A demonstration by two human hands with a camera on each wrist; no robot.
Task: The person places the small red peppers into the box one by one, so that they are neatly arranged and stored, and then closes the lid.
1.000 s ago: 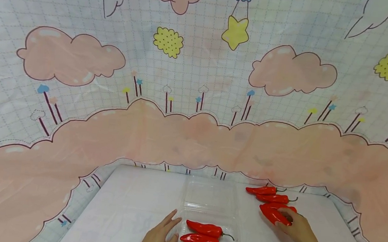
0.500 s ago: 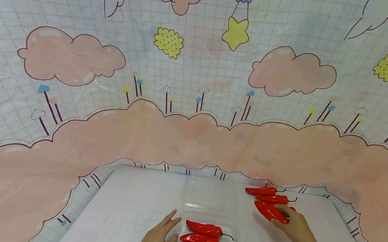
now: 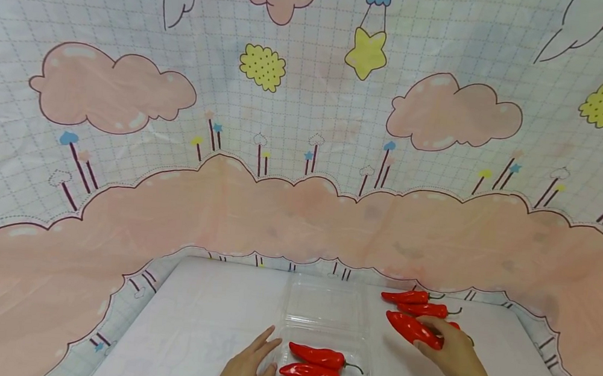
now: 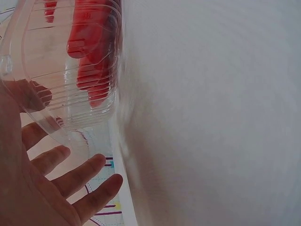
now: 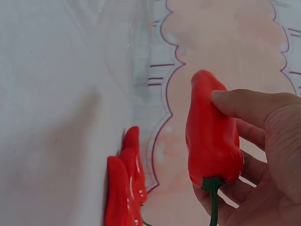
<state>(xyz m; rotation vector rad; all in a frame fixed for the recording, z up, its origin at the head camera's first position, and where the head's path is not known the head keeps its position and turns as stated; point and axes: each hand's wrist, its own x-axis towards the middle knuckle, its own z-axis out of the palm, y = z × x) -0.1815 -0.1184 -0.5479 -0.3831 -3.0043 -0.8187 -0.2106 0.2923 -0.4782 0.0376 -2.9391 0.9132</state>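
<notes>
From the head view, the person's right hand [image 3: 454,353] holds a red chili pepper [image 3: 412,330] above the white counter [image 3: 201,323], fingers curled round its stem end, the tip pointing left toward the clear plastic clamshell container [image 3: 325,311]. Two more loose chili peppers [image 3: 416,302] lie on the counter just behind the held one, side by side, stems to the right. Three packed peppers [image 3: 313,374] lie in a row in the near half of the container, stems also to the right. The left hand [image 3: 245,371] lies flat on the counter at the container's left edge, fingers spread and straight, holding nothing. A cartoon cloud-and-star cloth [image 3: 308,122] covers the backdrop and drapes under the counter sheet.

The left wrist view shows what the head view cannot: the ribbed wall of the container [image 4: 70,70] seen from close, the packed peppers [image 4: 91,56] red and blurred through the plastic. The left hand [image 4: 42,188] has its fingers open and fanned; the thumb seems to lie against the container's wall, seen through it, though contact is hard to judge.

The right wrist view makes the grip plain: the thumb [image 5: 249,106] presses on the pepper's [image 5: 211,136] broad body, the other fingers wrap behind it, and the green stem [image 5: 214,202] juts down past the palm. The pepper is clear of the counter; the two loose peppers [image 5: 126,188] lie beyond it.
</notes>
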